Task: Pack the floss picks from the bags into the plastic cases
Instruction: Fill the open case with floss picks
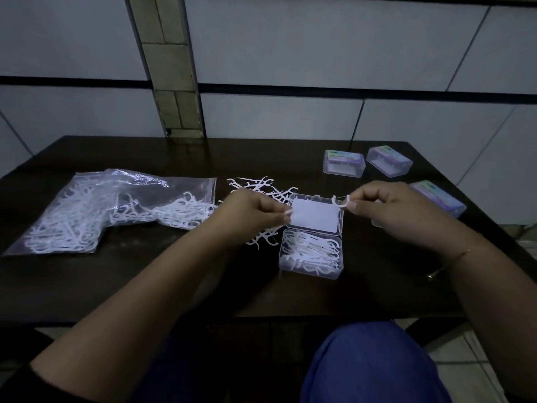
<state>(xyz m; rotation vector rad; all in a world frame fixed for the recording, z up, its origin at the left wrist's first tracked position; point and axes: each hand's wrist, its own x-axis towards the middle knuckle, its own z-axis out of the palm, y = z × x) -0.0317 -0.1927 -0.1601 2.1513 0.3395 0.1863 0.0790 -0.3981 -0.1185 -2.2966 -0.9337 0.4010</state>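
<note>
Fingers of the right hand were pinched on a floss pick; the left hand's perhaps pinched another. It was best laid flat in the open case, parallel to the rest.

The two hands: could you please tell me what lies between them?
In the head view, the open case's lid lies between the left hand and the right hand, which pinches a floss pick.

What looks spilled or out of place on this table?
Loose picks lie scattered on the table between the bag and the open case, some under the left hand. Nothing looks damaged.
</note>
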